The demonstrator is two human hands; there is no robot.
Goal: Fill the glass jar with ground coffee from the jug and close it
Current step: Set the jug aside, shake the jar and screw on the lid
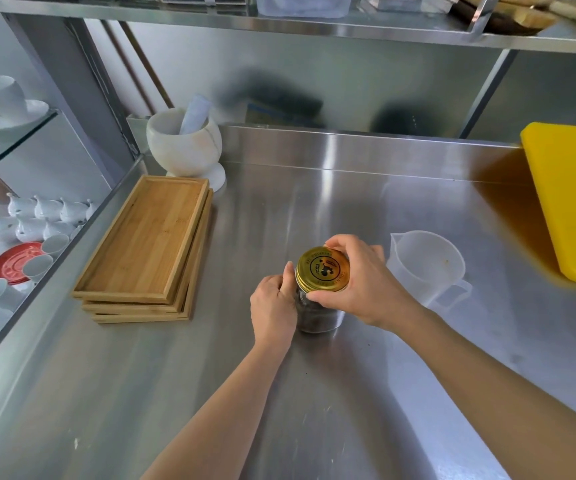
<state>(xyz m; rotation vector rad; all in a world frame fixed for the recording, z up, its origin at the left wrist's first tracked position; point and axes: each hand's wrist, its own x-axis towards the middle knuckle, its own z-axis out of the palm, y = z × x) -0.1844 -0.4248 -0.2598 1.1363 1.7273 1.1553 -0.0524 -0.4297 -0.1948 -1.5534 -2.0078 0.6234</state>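
Lidded jar (319, 315) mid-counter (348, 393), both hands

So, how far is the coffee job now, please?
Filling looks done: the clear plastic jug stands empty and dark coffee shows in the glass jar. In hand: the left hand steadies the jar while the right hand grips the gold metal lid. Left: finish tightening and let go.

Gold lid (322, 269) with black emblem under right hand (366, 287); dark grounds in clear jar (317, 315) beside left hand (272, 306); translucent jug (425, 265) and yellow board (572, 199) beyond right hand.
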